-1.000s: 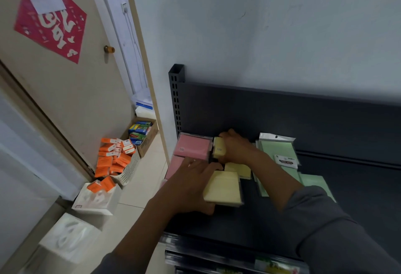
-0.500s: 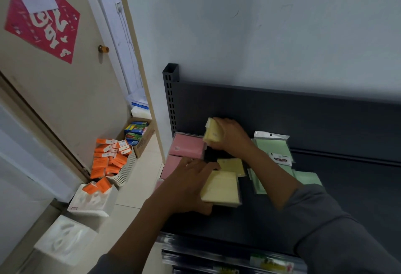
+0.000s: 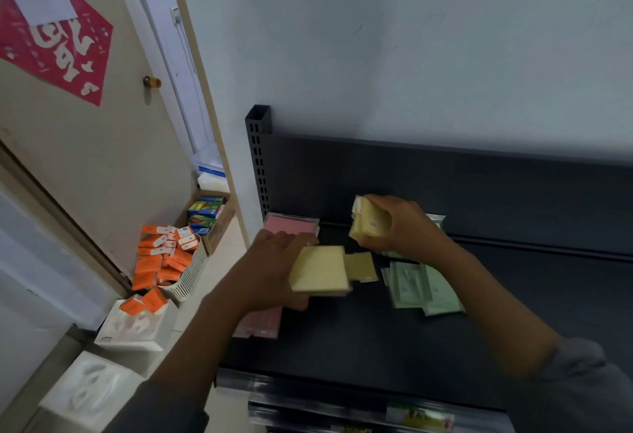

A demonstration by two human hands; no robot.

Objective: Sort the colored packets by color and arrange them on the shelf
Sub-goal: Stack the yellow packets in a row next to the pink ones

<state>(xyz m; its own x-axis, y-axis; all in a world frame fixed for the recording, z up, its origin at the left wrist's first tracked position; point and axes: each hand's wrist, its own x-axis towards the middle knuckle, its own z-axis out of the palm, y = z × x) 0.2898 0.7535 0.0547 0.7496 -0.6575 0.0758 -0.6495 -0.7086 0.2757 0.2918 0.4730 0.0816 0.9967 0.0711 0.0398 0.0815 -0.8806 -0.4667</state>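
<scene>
Head view: yellow packets (image 3: 371,225) are gripped by the right hand (image 3: 407,227), a yellow stack (image 3: 320,270) by the left hand (image 3: 274,270) — loosely squared, either bundle could fan out and spill onto the shelf (image 3: 342,347).

A small shop: dark retail shelf (image 3: 342,347) with price strip, boxed stock (image 3: 205,213) on floor.

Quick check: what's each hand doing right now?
Left hand: grips a yellow packet stack.
Right hand: holds a raised yellow packet.

Dark shelf (image 3: 342,347) bearing coloured packets (image 3: 428,292)
</scene>
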